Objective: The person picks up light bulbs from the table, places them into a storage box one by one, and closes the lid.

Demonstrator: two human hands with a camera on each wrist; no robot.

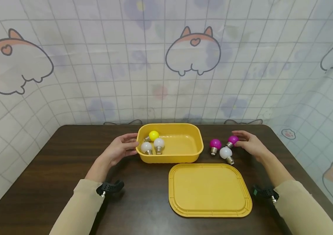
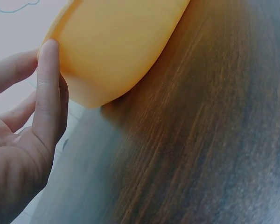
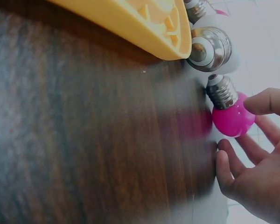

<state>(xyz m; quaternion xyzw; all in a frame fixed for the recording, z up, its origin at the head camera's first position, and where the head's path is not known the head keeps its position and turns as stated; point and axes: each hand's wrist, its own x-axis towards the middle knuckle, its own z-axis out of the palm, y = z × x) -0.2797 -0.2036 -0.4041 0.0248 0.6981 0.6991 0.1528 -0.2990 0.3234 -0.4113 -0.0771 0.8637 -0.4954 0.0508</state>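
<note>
My left hand (image 1: 121,148) touches the left wall of the yellow plastic box (image 1: 184,158), its fingers fairly straight against the outside. In the left wrist view those fingers (image 2: 47,88) meet the box's wall near its rim. Inside the box lie a yellow bulb (image 1: 154,135) and two white bulbs (image 1: 158,142), on the left side. On the right, my right hand (image 1: 252,144) pinches a magenta bulb (image 3: 234,116) by its round part, thumb on one side and fingers on the other. A white bulb (image 1: 225,152) and another magenta bulb (image 1: 215,144) lie beside it.
A flat yellow lid (image 1: 210,191) lies on the dark wooden table (image 1: 143,199), in front of the box and the loose bulbs. A patterned cloth backdrop (image 1: 143,81) stands behind the table and along its right side.
</note>
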